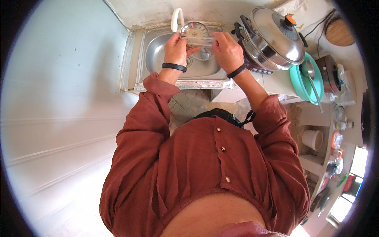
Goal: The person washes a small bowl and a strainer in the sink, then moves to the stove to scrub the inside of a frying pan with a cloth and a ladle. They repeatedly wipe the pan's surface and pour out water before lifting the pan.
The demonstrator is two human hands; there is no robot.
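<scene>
Over a stainless steel sink (158, 49), my left hand (177, 50) grips the edge of a round, slotted disc (194, 31) with a small hub at its centre. My right hand (228, 50) holds the right end of a clear, flat piece (202, 41), seemingly plastic, which crosses in front of the disc's lower part. Whether the two pieces are joined, I cannot tell. Below them in the basin lies a clear round container (204, 54), partly hidden. The white curved faucet (176, 19) stands just behind the disc.
Right of the sink stands a large steel pot with a domed lid (276, 35) on a dark cooker. Beyond it are a turquoise basin (299, 84) with a steel ladle (310, 71) and a dark brown container (328, 72). A wall (59, 74) bounds the left side.
</scene>
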